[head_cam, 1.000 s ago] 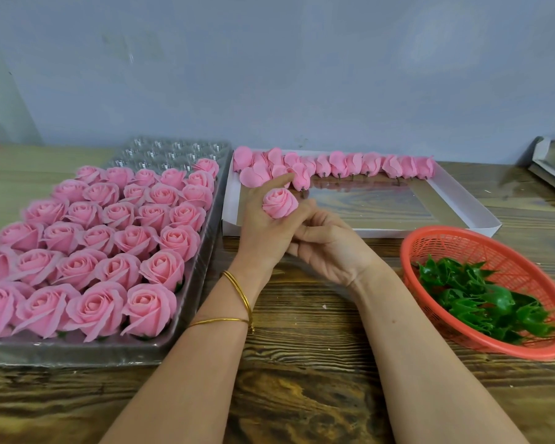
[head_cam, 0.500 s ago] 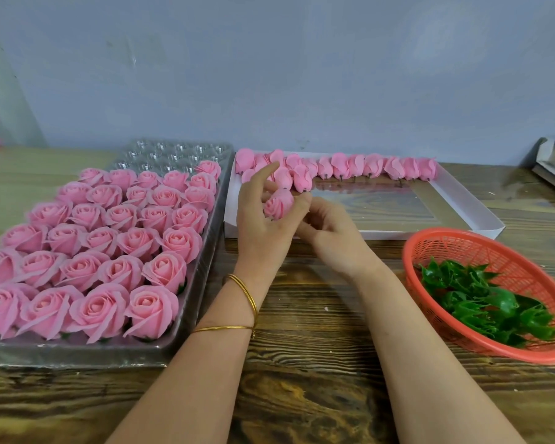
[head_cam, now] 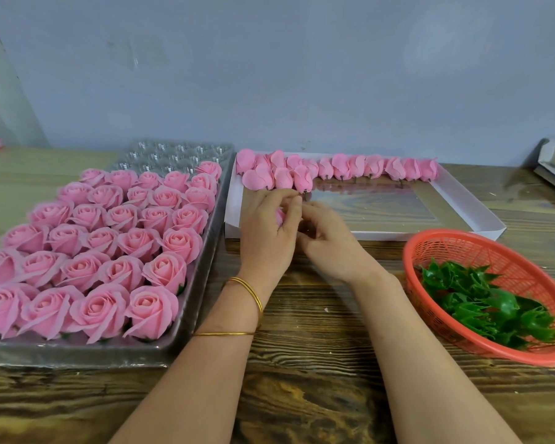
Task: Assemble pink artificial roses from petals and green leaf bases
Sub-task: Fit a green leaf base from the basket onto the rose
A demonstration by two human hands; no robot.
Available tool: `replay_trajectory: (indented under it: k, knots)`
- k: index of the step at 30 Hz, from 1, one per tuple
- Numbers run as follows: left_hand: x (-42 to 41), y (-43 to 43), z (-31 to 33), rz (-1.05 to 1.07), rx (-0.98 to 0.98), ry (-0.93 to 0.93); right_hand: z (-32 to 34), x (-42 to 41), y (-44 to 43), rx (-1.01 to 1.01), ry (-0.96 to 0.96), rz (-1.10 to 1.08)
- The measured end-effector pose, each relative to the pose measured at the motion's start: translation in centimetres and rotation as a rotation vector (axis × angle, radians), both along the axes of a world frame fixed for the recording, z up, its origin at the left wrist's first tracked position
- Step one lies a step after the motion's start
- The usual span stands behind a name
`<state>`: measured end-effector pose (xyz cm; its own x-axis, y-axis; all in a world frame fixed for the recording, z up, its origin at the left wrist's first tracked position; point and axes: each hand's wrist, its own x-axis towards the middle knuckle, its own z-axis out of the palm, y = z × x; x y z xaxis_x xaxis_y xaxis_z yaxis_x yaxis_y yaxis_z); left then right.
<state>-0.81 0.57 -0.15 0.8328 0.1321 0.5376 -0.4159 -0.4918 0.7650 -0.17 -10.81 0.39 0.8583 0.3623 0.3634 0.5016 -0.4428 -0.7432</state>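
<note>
Item in hand: one pink rose bud (head_cam: 280, 216), held at the centre of the worktop (head_cam: 302, 395), over the near left corner of the white box (head_cam: 474, 213). Your left hand (head_cam: 266, 238) has its fingers curled round the bud, so only a sliver of pink shows. Your right hand (head_cam: 330, 248) lies against the left at its 3 o'clock with fingers bent inward; whether they hold anything cannot be told. Stock: petal buds (head_cam: 340, 168) in a row along the box's far rim, 12 to 1 o'clock; green leaf bases (head_cam: 481, 302) heaped in the red basket (head_cam: 494, 248), 4 o'clock; finished roses (head_cam: 109, 245) filling most of the clear tray (head_cam: 77, 350), 9 o'clock. Handling, by judgement: the bud looks very light, soft and easily creased, so cradle the outer petals loosely and grip firmly only low down, at the short stem end. The leaf bases look like stiffer, glossy plastic with pointed tips; pick one up by its cup.
</note>
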Motion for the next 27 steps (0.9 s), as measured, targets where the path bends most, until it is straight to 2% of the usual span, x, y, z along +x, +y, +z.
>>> replay_trajectory:
  k: [12,27]
  knots:
    - [-0.1,0.02,0.25,0.057,0.072,0.023,-0.18,-0.23,0.08,0.241,0.136,0.051]
    - [-0.13,0.26,0.43,0.143,0.135,0.053,-0.55,-0.32,0.61,0.392,0.241,-0.004]
